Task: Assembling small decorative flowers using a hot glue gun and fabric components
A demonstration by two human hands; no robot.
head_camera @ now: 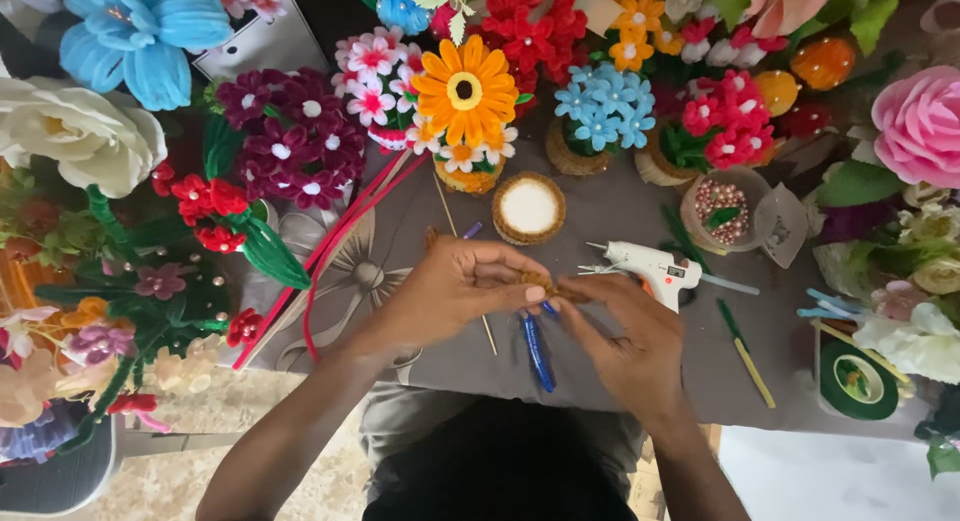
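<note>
My left hand [455, 286] and my right hand [620, 336] meet over the grey cloth-covered table [590, 206]. Between their fingertips they pinch a small brown fuzzy piece [550, 284], most of it hidden by the fingers. A blue-handled tool [537, 351] lies under the hands, pointing toward me. A thin wooden stick [470, 281] runs beneath my left hand. A white glue gun [655, 271] lies just beyond my right hand. A small round brown-rimmed pot with a white top [529, 209] stands just beyond my hands.
Craft flowers ring the table: an orange daisy [466, 91], purple blooms [295, 136], light-blue flowers [603, 109], a big pink rose [920, 126]. Red stems [330, 256] lie at left. A bowl of beads [722, 211], green and yellow sticks [745, 351] and a green tape roll [858, 381] sit at right.
</note>
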